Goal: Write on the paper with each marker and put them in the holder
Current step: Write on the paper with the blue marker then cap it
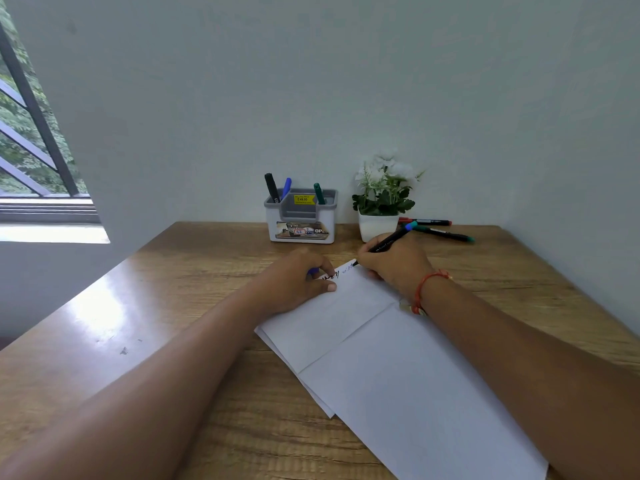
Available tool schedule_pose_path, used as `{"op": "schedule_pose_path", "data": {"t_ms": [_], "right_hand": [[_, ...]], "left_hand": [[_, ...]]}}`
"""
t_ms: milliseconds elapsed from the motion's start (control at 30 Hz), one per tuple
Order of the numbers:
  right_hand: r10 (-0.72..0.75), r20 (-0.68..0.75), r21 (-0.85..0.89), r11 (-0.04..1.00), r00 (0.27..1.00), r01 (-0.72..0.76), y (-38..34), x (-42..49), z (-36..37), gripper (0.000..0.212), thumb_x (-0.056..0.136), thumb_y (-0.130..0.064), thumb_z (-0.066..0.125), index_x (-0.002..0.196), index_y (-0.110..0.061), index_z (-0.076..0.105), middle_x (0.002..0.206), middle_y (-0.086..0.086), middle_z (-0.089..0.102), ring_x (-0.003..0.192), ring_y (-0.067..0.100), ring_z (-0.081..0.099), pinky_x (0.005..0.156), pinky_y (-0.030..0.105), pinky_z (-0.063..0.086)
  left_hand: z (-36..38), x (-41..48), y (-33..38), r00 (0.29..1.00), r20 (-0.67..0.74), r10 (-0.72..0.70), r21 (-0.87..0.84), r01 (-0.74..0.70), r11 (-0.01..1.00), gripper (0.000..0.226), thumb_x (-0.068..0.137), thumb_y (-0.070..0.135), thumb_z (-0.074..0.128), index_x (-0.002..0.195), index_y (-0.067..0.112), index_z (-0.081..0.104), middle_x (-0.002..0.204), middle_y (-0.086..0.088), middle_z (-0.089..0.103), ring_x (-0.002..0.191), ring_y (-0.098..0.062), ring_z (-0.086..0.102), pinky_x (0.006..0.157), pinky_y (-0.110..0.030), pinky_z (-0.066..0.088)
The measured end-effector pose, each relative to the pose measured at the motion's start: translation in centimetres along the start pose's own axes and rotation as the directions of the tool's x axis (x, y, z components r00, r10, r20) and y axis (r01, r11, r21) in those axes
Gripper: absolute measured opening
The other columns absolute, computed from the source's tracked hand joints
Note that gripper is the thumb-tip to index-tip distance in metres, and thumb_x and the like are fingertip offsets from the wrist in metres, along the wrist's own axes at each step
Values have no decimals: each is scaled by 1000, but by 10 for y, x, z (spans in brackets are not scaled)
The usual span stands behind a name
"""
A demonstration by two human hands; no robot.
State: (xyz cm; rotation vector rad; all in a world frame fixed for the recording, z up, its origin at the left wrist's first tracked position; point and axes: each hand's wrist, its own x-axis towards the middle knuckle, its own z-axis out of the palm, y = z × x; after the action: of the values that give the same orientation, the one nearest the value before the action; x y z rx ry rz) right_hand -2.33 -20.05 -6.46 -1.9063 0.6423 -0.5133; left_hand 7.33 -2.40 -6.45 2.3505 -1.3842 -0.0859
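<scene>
We see bare desk (138,289) left of the holder (300,216). A potted plant (381,199) crowds its right side.

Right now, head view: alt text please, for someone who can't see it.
A person's right hand writes with a black marker at the far corner of white paper on a wooden desk, while the left hand pins the sheet. Behind stand a holder with three markers, a potted plant, and two loose markers.
</scene>
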Motion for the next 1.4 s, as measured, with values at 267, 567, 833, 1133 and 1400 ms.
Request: {"op": "schedule_pose_path", "data": {"t_ms": [267,567,833,1133,1400], "right_hand": [[22,-16,24,999,1000,-22,0,3,2,10,79,-10,59,71,-11,54,51,0,56,53,19,59,63,32,50],[34,9,116,993,999,-35,-2,-2,-1,12,82,-4,56,75,-13,51,59,1,56,48,17,59,57,30,48],[18,0,34,999,1000,-18,-4,-6,-2,14,86,-1,56,76,-10,54,55,1,55,34,3,52,39,14,41],[41,4,112,993,999,-41,-2,-4,-1,13,87,0,55,79,-10,57,62,4,59,49,15,61,57,26,50],[8,-89,-32,999,996,-11,-4,-6,-2,14,84,-9,59,71,-13,54,50,-2,58,34,1,52,43,16,41]], "left_hand": [[0,-1,0,1000,5,-6,-1,6,1000,31,91,41,65,119,28,65,112,1,59,96,-14,55,88,-32,50],[-2,-1,4,1000,8,0,5,0,1000,31,92,39,66,120,25,66,108,-1,60,94,-18,56,84,-33,49],[-1,-1,1,1000,6,-1,8,1,1000,32,91,41,66,119,26,66,109,0,60,94,-16,56,86,-33,50],[-1,-1,1,1000,2,1,4,-1,1000,33,91,40,66,120,24,66,109,0,61,94,-17,57,85,-33,50],[0,0,-1,1000,4,8,-4,-8,1000,31,91,41,66,119,26,67,110,2,61,94,-13,57,85,-31,51]]}}
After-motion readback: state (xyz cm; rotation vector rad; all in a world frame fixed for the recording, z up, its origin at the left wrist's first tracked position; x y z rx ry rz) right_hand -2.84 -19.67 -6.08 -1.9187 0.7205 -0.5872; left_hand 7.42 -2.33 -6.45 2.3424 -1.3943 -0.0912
